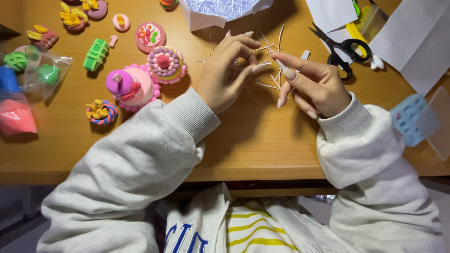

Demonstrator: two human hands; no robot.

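My left hand (229, 70) and my right hand (311, 82) meet over a wooden table (253, 136), both in grey sleeves. Their fingertips pinch a thin white paper strip (274, 62) between them. More thin white paper strips (269, 82) lie scattered on the wood under and beyond the fingers. A white paper box (220, 11) filled with shredded white strips stands just behind the hands.
Colourful clay cakes (140, 79) and small clay sweets (96, 54) sit at the left, with bags of clay (28, 75) at the far left. Black scissors (342, 49) and white paper sheets (412, 37) lie at the right, beside a blue plastic mould (408, 117).
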